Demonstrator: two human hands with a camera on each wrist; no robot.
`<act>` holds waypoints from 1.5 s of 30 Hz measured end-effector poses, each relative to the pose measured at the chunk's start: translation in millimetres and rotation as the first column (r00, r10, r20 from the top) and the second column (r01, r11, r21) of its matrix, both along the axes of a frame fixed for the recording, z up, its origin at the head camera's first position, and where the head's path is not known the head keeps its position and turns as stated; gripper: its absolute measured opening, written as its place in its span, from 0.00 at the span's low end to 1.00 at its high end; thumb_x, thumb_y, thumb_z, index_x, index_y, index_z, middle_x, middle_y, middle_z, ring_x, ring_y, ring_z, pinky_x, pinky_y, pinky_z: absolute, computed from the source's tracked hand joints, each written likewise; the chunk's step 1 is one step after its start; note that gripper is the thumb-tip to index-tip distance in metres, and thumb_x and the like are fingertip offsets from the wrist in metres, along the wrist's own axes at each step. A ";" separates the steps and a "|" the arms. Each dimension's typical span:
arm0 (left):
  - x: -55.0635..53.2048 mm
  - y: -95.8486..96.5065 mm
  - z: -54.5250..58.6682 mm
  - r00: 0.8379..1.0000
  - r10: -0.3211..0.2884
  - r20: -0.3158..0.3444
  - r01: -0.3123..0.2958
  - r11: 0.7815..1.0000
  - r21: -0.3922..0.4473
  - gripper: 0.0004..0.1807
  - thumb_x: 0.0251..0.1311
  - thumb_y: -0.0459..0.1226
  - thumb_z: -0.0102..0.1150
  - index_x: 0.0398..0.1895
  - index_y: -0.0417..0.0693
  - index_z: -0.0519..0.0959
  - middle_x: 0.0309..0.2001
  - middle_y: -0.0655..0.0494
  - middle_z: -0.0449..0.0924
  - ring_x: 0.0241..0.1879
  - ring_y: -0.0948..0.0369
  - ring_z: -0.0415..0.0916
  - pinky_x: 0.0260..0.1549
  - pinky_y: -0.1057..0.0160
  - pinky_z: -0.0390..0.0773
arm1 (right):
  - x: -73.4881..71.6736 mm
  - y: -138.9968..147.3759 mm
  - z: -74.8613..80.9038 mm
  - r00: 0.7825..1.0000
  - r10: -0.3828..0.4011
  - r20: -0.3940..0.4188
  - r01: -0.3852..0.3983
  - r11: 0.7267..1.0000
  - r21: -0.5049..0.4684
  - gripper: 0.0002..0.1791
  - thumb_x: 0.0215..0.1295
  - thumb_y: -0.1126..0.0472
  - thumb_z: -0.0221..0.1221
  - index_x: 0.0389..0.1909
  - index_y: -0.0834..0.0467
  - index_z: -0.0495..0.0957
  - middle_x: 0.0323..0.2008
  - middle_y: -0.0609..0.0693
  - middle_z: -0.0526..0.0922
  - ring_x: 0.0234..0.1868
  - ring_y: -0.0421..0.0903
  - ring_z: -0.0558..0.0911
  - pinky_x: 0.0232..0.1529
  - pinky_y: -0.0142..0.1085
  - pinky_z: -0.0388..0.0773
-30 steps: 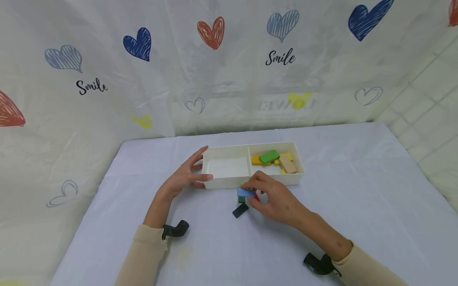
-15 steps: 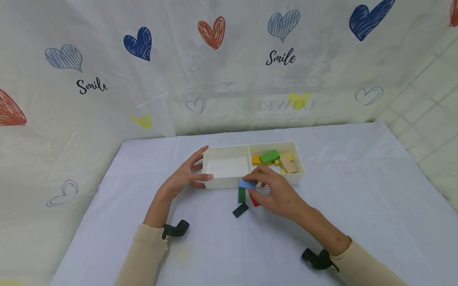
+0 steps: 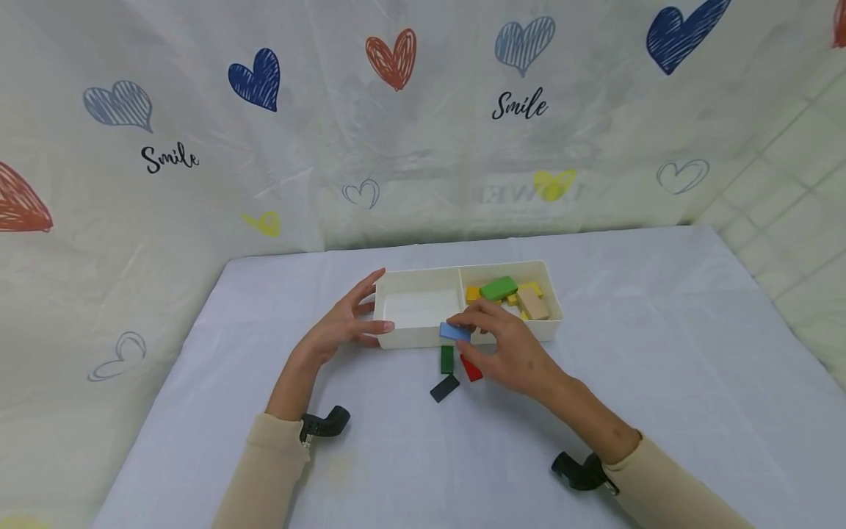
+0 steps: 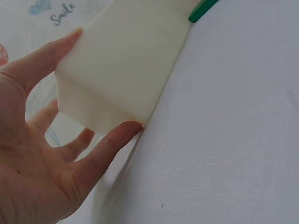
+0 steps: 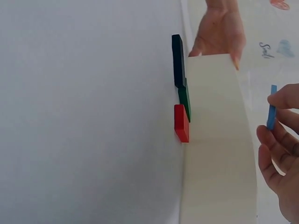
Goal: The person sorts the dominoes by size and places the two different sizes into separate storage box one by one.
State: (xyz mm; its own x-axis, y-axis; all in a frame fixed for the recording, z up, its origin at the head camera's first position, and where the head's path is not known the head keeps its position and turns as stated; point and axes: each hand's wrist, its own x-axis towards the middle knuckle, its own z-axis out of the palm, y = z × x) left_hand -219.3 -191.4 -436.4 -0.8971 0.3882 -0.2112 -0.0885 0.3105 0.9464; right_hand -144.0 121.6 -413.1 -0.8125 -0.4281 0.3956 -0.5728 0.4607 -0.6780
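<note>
At far left, a red scribbled heart [image 3: 23, 202] marks the pale backdrop [image 3: 317, 132]. A beige sleeve [image 3: 261, 470] and a black wrist device [image 3: 327, 424] lead up to the left hand [image 3: 340, 323]. Its fingers are spread apart and nearly straight, touching the left end of an off-white two-compartment box [image 3: 418, 338]; the thumb lies against the near wall and the index fingertip reaches the far corner.

The box sits on a white tablecloth [image 3: 370, 470], split by an upright divider [image 3: 461, 294]. Just before the near wall, a black block [image 3: 445, 389] lies slanted at the lower end of a dark green block [image 3: 447, 360]; whether these two touch is hard to tell. A sky-blue block [image 3: 454, 332] is clamped between the thumb and fingers of the right hand [image 3: 512, 356], overlapping the near wall in the head view. Below it a red block [image 3: 472, 369] lies tilted, just right of the dark green one.

Inside the right compartment, a light green block [image 3: 499, 288] rests partly over an orange block [image 3: 472, 294]. Farther right, a tan block [image 3: 532, 303] leans among yellow pieces [image 3: 531, 287]. Another black wrist device [image 3: 581, 472] and beige sleeve [image 3: 674, 485] follow at lower right.
</note>
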 end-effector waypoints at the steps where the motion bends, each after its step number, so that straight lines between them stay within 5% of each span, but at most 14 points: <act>1: 0.0 -0.1 -0.1 1.000 0.000 0.000 0.000 1.000 0.000 0.54 0.61 0.40 0.72 0.83 0.76 0.50 0.84 0.52 0.46 0.81 0.42 0.53 0.48 0.47 0.87 | -0.9 -0.3 0.0 1.000 -0.001 -0.009 0.001 1.000 -0.004 0.16 0.66 0.66 0.69 0.53 0.51 0.86 0.44 0.41 0.81 0.47 0.37 0.81 0.49 0.33 0.84; 12: 0.2 -0.8 -1.0 1.000 0.000 0.007 0.000 1.000 0.004 0.54 0.61 0.40 0.73 0.84 0.75 0.50 0.84 0.52 0.45 0.81 0.42 0.53 0.49 0.48 0.87 | -8.7 -5.0 -1.5 0.999 -0.038 -0.003 0.038 0.999 -0.002 0.18 0.65 0.68 0.69 0.54 0.52 0.86 0.44 0.44 0.81 0.47 0.40 0.82 0.47 0.27 0.82; 22: -0.1 0.7 -0.4 1.000 0.005 0.008 -0.005 1.000 -0.003 0.54 0.60 0.40 0.73 0.83 0.77 0.50 0.84 0.52 0.46 0.81 0.42 0.53 0.48 0.47 0.87 | -13.8 -7.1 0.4 0.998 -0.068 0.002 0.068 0.997 0.021 0.17 0.66 0.67 0.69 0.55 0.53 0.85 0.45 0.46 0.81 0.48 0.42 0.83 0.49 0.43 0.86; 45: -0.9 -0.1 -1.3 1.000 0.009 0.007 -0.009 1.000 -0.001 0.54 0.60 0.40 0.73 0.83 0.78 0.51 0.84 0.53 0.46 0.81 0.43 0.54 0.47 0.48 0.87 | -23.1 -10.8 -2.8 0.992 -0.126 0.002 0.125 0.991 0.044 0.16 0.66 0.65 0.69 0.55 0.54 0.85 0.45 0.47 0.80 0.49 0.44 0.81 0.53 0.49 0.85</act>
State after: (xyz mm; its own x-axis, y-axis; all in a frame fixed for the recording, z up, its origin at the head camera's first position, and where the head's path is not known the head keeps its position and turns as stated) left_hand -220.2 -191.5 -437.8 -0.8991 0.3799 -0.2175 -0.0975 0.3104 0.9456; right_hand -167.1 110.8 -415.9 -0.8627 -0.3395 0.3748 -0.5056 0.5583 -0.6578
